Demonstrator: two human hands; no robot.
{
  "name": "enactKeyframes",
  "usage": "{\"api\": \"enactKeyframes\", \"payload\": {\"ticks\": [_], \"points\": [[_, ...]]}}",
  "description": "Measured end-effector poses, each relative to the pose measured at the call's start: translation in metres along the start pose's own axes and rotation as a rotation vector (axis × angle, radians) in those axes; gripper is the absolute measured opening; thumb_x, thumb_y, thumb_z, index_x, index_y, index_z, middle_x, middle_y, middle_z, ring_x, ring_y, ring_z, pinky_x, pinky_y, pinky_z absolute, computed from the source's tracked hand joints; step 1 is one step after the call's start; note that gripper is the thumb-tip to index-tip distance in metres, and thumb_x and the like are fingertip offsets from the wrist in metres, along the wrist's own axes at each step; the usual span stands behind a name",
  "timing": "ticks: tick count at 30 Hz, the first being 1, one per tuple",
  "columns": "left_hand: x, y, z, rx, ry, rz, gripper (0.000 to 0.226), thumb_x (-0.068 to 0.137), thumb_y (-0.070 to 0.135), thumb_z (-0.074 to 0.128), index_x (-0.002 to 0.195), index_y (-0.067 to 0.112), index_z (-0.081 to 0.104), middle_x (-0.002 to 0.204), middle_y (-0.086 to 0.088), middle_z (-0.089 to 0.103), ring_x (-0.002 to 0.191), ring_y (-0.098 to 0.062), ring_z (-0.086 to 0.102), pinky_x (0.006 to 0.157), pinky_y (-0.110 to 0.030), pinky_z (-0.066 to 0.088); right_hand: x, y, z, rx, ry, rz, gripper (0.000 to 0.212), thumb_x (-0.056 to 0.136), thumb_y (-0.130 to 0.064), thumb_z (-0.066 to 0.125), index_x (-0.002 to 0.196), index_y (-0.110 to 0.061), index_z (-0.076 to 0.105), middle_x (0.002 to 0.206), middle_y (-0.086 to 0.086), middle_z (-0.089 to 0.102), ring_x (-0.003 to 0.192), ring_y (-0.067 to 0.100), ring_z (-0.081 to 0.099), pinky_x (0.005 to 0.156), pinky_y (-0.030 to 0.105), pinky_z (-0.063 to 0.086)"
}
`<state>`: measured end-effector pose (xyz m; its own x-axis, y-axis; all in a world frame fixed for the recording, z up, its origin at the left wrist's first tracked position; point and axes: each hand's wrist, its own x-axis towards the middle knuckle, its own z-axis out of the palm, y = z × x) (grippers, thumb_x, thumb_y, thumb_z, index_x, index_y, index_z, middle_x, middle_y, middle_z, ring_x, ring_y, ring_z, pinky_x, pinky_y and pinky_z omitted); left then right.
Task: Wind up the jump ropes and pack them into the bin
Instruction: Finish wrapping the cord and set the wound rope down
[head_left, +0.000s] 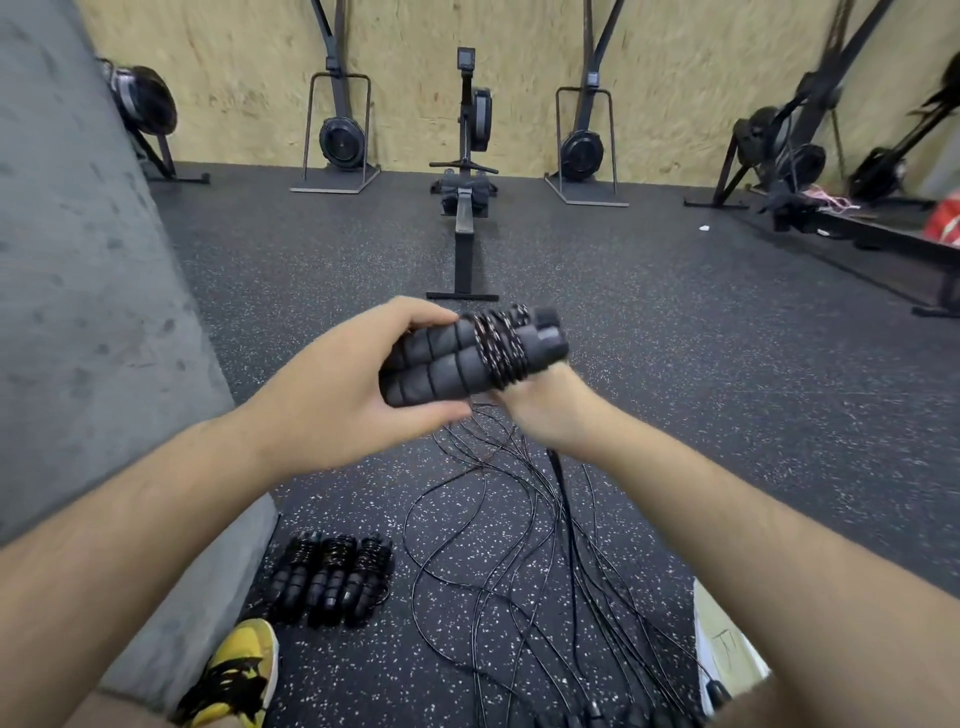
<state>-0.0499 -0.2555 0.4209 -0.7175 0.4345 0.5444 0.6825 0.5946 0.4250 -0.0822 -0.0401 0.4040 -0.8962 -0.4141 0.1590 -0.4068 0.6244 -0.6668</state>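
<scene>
The left hand (332, 395) has its grip clenched around two foam handles (431, 369) held side by side, with cord (501, 348) wound around their right part. The right hand (545, 410) is blurred just below the coil; I cannot tell whether its grip holds the cord. Loose cords (519, 545) trail down to the speckled floor (675, 389) in the near middle. Three wound ropes (332, 577) lie together on the floor at near left, beside a yellow shoe (234, 675)
</scene>
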Motion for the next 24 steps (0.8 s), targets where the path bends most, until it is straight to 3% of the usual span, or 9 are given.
{"api": "enactKeyframes", "payload": {"ticks": [3, 5, 8, 15, 20, 24], "points": [[0.003, -0.02, -0.004, 0.142, 0.051, -0.039, 0.074, 0.071, 0.063, 0.074, 0.132, 0.027, 0.052, 0.123, 0.013, 0.063, 0.114, -0.01, 0.06, 0.098, -0.036, 0.049, 0.001, -0.011, 0.022, 0.109, -0.005, 0.063, 0.025, 0.107, -0.028, 0.04, 0.091, -0.026, 0.059, 0.083, -0.001, 0.063, 0.071, 0.017, 0.056, 0.069, 0.033, 0.047], [0.004, -0.035, -0.005, 0.203, 0.063, -0.062, 0.074, 0.073, 0.054, 0.083, 0.134, 0.024, 0.054, 0.125, 0.009, 0.063, 0.116, -0.017, 0.06, 0.098, -0.038, 0.048, 0.001, -0.018, 0.032, 0.124, -0.022, 0.039, 0.024, 0.108, -0.03, 0.037, 0.099, -0.024, 0.059, 0.081, -0.012, 0.059, 0.07, 0.012, 0.053, 0.071, 0.033, 0.045], [0.007, -0.05, -0.006, 0.24, 0.079, -0.066, 0.073, 0.073, 0.051, 0.084, 0.135, 0.024, 0.056, 0.125, 0.007, 0.064, 0.116, -0.019, 0.06, 0.099, -0.043, 0.049, 0.002, -0.026, 0.035, 0.07, 0.011, 0.035, 0.029, 0.107, -0.032, 0.036, 0.101, -0.023, 0.062, 0.091, -0.008, 0.064, 0.084, 0.014, 0.059, 0.083, 0.034, 0.048], [0.009, -0.067, -0.012, 0.461, 0.072, -0.123, 0.076, 0.069, 0.043, 0.09, 0.136, 0.024, 0.058, 0.123, 0.004, 0.066, 0.104, -0.026, 0.057, 0.09, -0.042, 0.048, -0.011, -0.039, 0.019, -0.081, -0.096, 0.045, 0.035, 0.106, -0.039, 0.037, 0.093, -0.023, 0.066, 0.059, -0.009, 0.053, 0.053, 0.009, 0.05, 0.055, 0.028, 0.039], [0.004, -0.081, -0.008, 0.443, -0.009, -0.144, 0.077, 0.065, 0.036, 0.094, 0.132, 0.019, 0.061, 0.122, 0.001, 0.069, 0.102, -0.029, 0.058, 0.091, -0.044, 0.048, -0.019, -0.047, 0.006, -0.339, -0.011, -0.112, 0.031, 0.103, -0.04, 0.043, 0.093, -0.019, 0.063, 0.08, -0.003, 0.064, 0.078, 0.02, 0.059, 0.068, 0.035, 0.046], [0.003, -0.075, 0.003, 0.434, -0.065, -0.07, 0.074, 0.062, 0.034, 0.094, 0.129, 0.019, 0.064, 0.118, 0.005, 0.069, 0.097, -0.027, 0.058, 0.087, -0.04, 0.048, -0.017, -0.045, 0.004, -0.519, 0.044, -0.19, 0.029, 0.104, -0.041, 0.04, 0.097, -0.02, 0.059, 0.078, -0.003, 0.055, 0.076, 0.024, 0.05, 0.063, 0.035, 0.034]]}}
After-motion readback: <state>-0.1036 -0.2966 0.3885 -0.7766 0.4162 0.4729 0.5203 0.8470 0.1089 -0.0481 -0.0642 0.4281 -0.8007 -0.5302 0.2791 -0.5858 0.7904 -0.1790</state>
